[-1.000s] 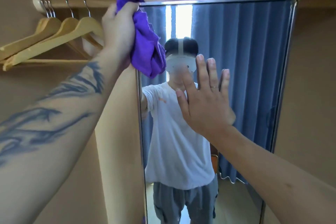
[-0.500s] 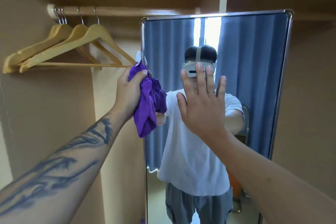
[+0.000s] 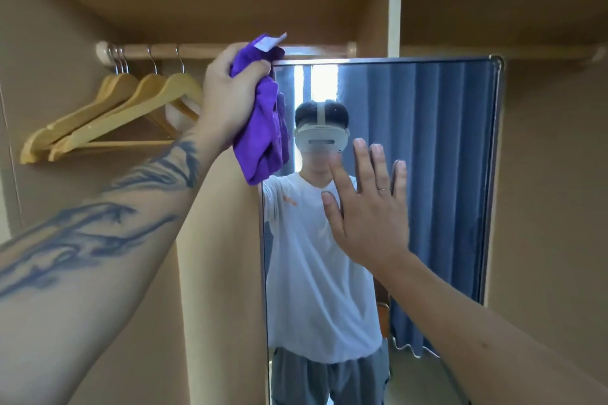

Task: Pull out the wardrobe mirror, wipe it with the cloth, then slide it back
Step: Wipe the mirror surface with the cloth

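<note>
Two bare arms reach up from the bottom of the frame. The arm on the left side has dark tattoo marks. It ends in the left hand (image 3: 227, 102), in the upper middle of the frame. This hand squeezes a purple cloth (image 3: 263, 128) in its curled fingers. The cloth is bunched up, with a small white tag (image 3: 271, 42) sticking out at the top. The cloth sits at the top left corner of the mirror (image 3: 444, 174), and part of it hangs down over the left edge of the glass.

The right hand (image 3: 368, 207) is in the middle of the frame. Its fingers are straight and spread, and the palm faces the glass. I cannot tell if it touches the glass. A thin ring (image 3: 383, 189) is on one finger.

The mirror is tall with a thin metal frame. It stands upright in the middle and right of the frame, inside a brown wardrobe (image 3: 552, 207). It shows a person in a white shirt and blue curtains.

Farther back, in the upper left, wooden hangers (image 3: 108, 115) hang from a wooden rod (image 3: 197, 51).
</note>
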`<state>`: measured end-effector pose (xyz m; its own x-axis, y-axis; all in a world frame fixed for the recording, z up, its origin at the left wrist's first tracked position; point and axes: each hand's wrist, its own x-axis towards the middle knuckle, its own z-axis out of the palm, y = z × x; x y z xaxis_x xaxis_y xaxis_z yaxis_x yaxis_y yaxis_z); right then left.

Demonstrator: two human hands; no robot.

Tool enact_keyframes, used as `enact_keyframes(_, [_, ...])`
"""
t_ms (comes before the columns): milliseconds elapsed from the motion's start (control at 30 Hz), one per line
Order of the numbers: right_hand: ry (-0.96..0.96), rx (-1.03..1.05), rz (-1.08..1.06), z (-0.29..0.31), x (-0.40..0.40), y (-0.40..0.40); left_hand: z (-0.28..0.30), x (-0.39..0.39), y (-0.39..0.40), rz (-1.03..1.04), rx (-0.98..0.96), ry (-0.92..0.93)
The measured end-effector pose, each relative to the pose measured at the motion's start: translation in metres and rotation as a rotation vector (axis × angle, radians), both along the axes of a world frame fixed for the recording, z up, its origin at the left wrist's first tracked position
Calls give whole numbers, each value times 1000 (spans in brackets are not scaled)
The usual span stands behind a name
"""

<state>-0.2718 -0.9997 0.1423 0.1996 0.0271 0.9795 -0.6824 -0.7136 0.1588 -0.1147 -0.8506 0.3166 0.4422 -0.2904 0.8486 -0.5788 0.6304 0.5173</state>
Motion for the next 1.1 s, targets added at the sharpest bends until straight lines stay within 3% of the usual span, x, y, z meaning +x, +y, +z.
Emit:
enact_keyframes(167, [21, 32, 1, 0, -1, -1, -45, -3, -4, -23, -108, 171])
enact_keyframes(333, [39, 52, -7, 0, -1, -1, -105, -5, -8, -122, -54, 329])
enact_keyframes(467, [36, 52, -11, 1, -1, 0, -128, -8, -5, -86, -2, 324])
enact_keyframes(700, [20, 13, -4, -1, -1, -4, -31, -14, 0, 23, -77, 194])
enact_keyframes(800, [15, 21, 3, 0, -1, -2, -23, -18, -1, 33, -103, 201])
enact_keyframes(1100, [38, 74, -12, 2, -4, 6, -164, -14, -5, -148, -22, 399])
